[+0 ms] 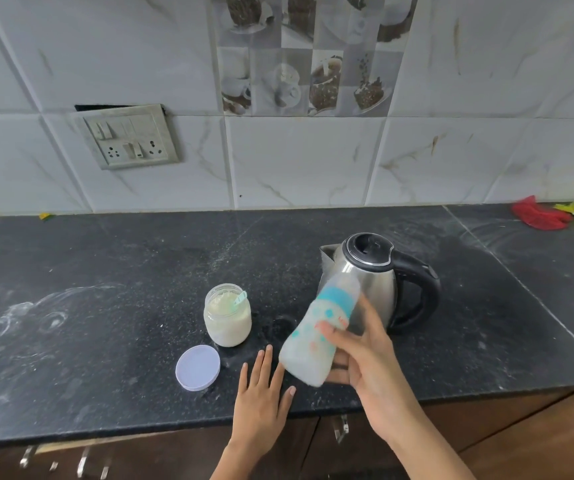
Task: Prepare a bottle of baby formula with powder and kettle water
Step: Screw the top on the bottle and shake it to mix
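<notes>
Right hand (358, 362) gripping bottle (320, 334) (tilted), left hand (261, 400) flat

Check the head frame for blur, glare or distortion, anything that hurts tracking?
Head view: the baby bottle in the right hand is motion-smeared, its cap end ghosting over the kettle; the left hand, jar and lid are sharp. Soft highlight streaks on the kettle's steel, no blown glare. Wide-angle bowing curves the counter edge and wall tile lines. Lighting even, shadows faint.
</notes>
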`<action>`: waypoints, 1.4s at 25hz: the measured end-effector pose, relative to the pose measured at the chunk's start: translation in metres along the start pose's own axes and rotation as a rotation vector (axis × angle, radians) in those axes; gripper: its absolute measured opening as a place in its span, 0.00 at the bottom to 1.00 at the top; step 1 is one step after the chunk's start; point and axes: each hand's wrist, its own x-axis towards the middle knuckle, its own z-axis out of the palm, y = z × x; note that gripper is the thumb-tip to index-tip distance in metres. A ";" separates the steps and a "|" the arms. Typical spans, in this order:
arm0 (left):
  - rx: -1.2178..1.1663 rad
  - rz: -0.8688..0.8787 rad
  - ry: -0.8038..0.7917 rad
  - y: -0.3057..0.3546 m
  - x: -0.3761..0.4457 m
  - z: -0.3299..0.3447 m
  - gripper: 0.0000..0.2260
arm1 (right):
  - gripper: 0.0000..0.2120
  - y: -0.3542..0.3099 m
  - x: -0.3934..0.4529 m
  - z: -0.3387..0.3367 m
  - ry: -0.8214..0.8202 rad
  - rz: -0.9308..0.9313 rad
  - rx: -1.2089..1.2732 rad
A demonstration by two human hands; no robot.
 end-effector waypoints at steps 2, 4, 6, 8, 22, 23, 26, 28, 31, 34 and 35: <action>0.010 0.002 -0.001 0.000 0.000 -0.002 0.27 | 0.40 0.000 -0.004 0.001 -0.031 0.007 -0.049; 0.025 -0.013 -0.002 0.001 0.001 -0.004 0.27 | 0.35 -0.003 0.003 -0.005 0.045 -0.048 0.089; 0.017 -0.007 -0.005 0.002 -0.001 -0.003 0.28 | 0.34 -0.004 0.003 -0.003 0.048 -0.041 0.093; -0.003 0.015 -0.011 0.000 -0.001 -0.003 0.29 | 0.36 0.001 -0.003 0.000 -0.055 0.033 -0.084; 0.033 0.007 0.015 0.003 -0.001 -0.005 0.29 | 0.24 -0.009 -0.011 -0.010 -0.190 0.276 0.232; 0.032 0.005 0.011 0.003 -0.001 -0.006 0.29 | 0.23 -0.011 -0.014 -0.010 -0.199 0.266 0.178; 0.026 0.002 0.001 0.002 -0.001 -0.005 0.29 | 0.26 -0.021 -0.013 -0.009 -0.183 0.193 0.073; 0.028 -0.006 0.001 0.003 -0.001 -0.006 0.28 | 0.27 -0.025 -0.007 -0.008 -0.121 0.206 0.203; 0.039 -0.009 -0.009 0.003 -0.001 -0.004 0.27 | 0.32 -0.025 0.002 -0.010 -0.011 0.240 0.453; 0.037 -0.015 -0.008 0.003 0.000 -0.004 0.27 | 0.31 -0.022 0.002 -0.008 0.048 0.154 0.380; 0.032 -0.012 -0.003 0.003 0.000 -0.004 0.27 | 0.32 -0.018 0.000 -0.005 0.075 0.110 0.295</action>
